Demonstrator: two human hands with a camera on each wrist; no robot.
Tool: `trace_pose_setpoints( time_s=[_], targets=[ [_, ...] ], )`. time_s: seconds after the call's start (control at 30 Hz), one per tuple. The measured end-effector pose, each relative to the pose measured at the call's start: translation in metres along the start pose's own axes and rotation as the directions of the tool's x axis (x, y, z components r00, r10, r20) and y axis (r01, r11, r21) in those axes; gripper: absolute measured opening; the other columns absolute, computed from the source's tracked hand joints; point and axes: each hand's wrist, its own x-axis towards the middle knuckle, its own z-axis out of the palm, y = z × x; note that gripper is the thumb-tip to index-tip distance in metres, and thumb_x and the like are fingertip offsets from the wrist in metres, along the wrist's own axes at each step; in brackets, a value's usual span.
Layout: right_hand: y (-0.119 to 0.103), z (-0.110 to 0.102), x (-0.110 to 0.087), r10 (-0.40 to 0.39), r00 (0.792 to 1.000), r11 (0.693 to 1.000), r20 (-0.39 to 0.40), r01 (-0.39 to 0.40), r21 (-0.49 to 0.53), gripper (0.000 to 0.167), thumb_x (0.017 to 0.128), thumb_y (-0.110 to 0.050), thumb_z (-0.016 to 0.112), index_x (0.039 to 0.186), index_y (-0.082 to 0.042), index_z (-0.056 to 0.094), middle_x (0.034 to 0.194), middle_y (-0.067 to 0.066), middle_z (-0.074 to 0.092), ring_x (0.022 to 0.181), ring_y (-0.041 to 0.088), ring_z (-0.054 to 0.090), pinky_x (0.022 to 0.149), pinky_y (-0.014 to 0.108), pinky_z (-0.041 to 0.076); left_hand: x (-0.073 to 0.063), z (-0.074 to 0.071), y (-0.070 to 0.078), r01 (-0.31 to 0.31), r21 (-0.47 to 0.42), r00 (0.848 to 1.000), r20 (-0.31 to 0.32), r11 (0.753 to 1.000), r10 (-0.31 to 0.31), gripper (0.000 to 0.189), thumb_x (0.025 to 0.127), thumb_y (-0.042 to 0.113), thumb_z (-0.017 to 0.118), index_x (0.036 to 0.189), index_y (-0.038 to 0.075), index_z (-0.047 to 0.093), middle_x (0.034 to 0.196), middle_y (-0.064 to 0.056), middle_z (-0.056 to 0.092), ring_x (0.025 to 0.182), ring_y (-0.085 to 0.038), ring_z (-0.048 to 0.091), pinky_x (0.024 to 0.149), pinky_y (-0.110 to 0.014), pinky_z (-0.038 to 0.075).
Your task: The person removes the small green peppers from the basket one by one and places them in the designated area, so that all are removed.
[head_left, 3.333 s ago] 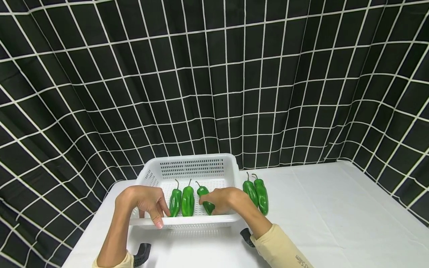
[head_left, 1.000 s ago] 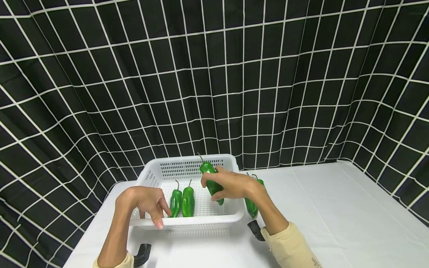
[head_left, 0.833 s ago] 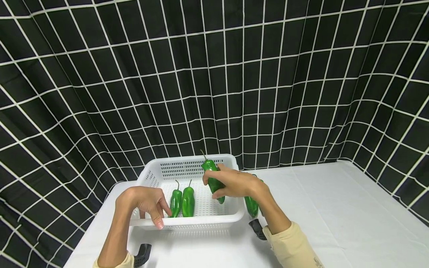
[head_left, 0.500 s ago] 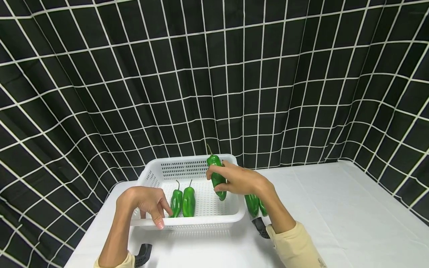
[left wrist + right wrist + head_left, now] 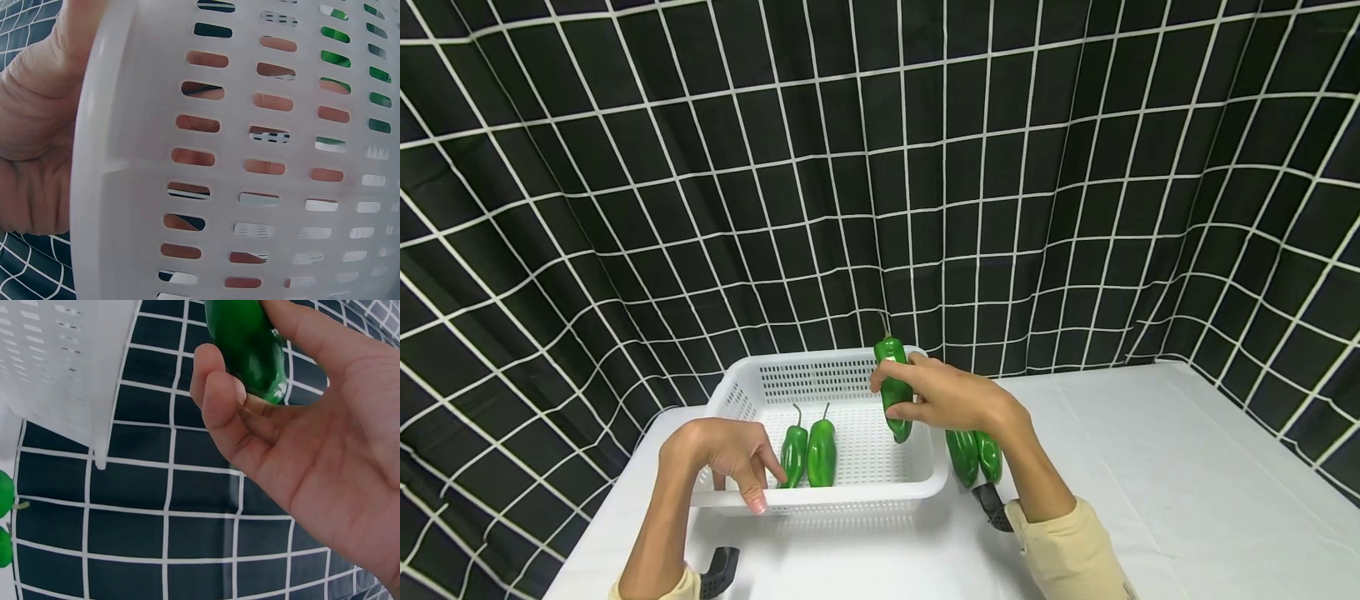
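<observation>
My right hand (image 5: 958,396) holds a green pepper (image 5: 891,350) raised over the right end of a white plastic basket (image 5: 850,493), stem pointing up and away. In the right wrist view, thumb and fingers pinch the glossy pepper (image 5: 247,350), with the basket's edge to the left. My left hand (image 5: 730,454) grips the basket's front rim near its left corner, thumb outside and fingers inside. Through the slots of the basket wall (image 5: 144,144) in the left wrist view, bits of fingers and green show. Two peppers, a left one (image 5: 792,454) and a right one (image 5: 822,450), lie side by side in the basket.
To the right of the basket, two more green peppers (image 5: 962,460) lie on the white-covered table (image 5: 1150,475), partly hidden by my right wrist. A black curtain with white grid lines (image 5: 880,208) surrounds the table at the back and sides. Dark wrist mounts (image 5: 721,571) jut from both sleeves.
My right hand has lifted the third pepper off the basket floor, then moved it up and to the right, turning it more upright. The left hand keeps its place on the rim.
</observation>
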Motion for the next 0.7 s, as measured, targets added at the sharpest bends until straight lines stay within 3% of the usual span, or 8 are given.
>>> trace_pose_setpoints(
  time_s=[0.4, 0.7],
  targets=[
    [0.010, -0.010, -0.009, 0.025, 0.998, 0.999, 0.061, -0.024, -0.027, 0.032, 0.099, -0.027, 0.072, 0.129, -0.031, 0.062, 0.112, -0.004, 0.067, 0.099, 0.017, 0.056, 0.084, 0.033, 0.052, -0.001, 0.001, 0.001, -0.004, 0.004, 1.000, -0.009, 1.000, 0.004, 0.048, 0.073, 0.006, 0.092, 0.119, 0.005, 0.078, 0.108, -0.013, 0.082, 0.108, -0.022, 0.074, 0.077, -0.054, 0.066],
    [0.021, -0.020, -0.019, 0.026, 0.996, 1.000, 0.086, -0.026, -0.002, 0.029, 0.100, -0.027, 0.069, 0.128, -0.028, 0.062, 0.107, 0.001, 0.066, 0.087, 0.014, 0.057, 0.073, 0.029, 0.051, 0.000, 0.002, 0.000, -0.001, 0.007, 1.000, -0.008, 1.000, 0.002, 0.048, 0.074, 0.006, 0.091, 0.119, 0.005, 0.078, 0.107, -0.012, 0.082, 0.109, -0.021, 0.074, 0.077, -0.054, 0.066]
  ],
)
